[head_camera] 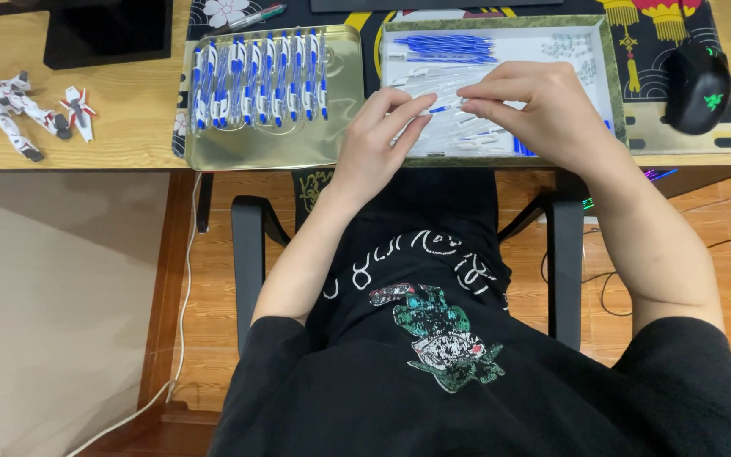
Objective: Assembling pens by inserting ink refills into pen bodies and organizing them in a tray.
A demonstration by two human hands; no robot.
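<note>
My left hand and my right hand meet over a white tray of loose pen parts. Between their fingertips they pinch a small white and blue pen piece. Blue refills lie in a bundle at the tray's far left, and clear barrels lie under my hands. To the left, a gold tray holds a row of several assembled white and blue pens.
A black computer mouse rests on a patterned desk mat at the right. A white toy robot figure lies on the wooden desk at the far left. A dark monitor base stands behind it. Black chair armrests flank my lap.
</note>
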